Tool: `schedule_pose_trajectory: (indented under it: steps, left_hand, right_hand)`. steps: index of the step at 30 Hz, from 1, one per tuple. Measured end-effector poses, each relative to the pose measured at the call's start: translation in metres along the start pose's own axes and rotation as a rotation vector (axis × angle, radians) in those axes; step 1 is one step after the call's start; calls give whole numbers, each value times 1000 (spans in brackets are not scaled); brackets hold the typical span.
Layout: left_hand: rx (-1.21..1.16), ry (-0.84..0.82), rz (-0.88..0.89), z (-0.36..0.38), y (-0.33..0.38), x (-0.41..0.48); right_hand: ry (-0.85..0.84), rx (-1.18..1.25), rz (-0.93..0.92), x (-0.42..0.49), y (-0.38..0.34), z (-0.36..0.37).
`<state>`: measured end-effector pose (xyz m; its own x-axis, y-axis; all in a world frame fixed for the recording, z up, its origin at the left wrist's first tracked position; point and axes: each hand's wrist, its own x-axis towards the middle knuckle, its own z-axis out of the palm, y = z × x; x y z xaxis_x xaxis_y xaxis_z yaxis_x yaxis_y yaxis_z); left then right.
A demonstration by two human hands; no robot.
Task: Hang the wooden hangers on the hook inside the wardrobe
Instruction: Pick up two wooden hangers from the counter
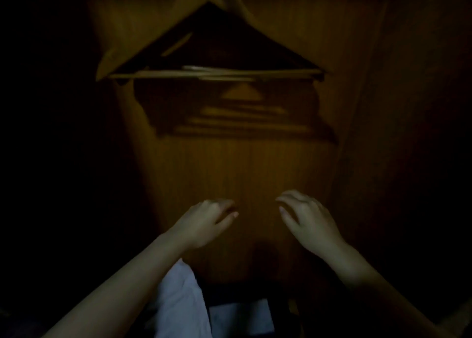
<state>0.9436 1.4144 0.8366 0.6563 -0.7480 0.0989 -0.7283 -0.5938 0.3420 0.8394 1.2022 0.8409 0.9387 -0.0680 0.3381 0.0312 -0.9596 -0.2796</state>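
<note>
Several wooden hangers point(214, 73) hang bunched together at the top of the dim wardrobe, their bottom bars overlapping. The hook is cut off by the frame's upper edge. Their shadow falls on the wooden back panel point(245, 164) just below. My left hand point(207, 222) and my right hand point(306, 217) hover low in front of the panel, well under the hangers. Both have loosely curled fingers and hold nothing.
A wooden side wall point(398, 107) closes the space on the right. The left side is lost in darkness. White cloth point(178, 304) and a pale flat object point(242, 317) lie at the bottom between my forearms.
</note>
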Motion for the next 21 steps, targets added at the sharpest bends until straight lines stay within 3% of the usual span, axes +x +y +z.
schedule_pose_trajectory:
  steps: [4, 10, 21]
  left_hand:
    - [-86, -238, 7, 50, -16, -27]
    - [-226, -429, -39, 121, -36, -88]
    - [-390, -874, -193, 240, -58, -209]
  right_hand:
    - [-188, 33, 236, -56, -1, 42]
    - [-440, 68, 638, -157, -22, 99]
    - [-517, 264, 1347, -413, -99, 173]
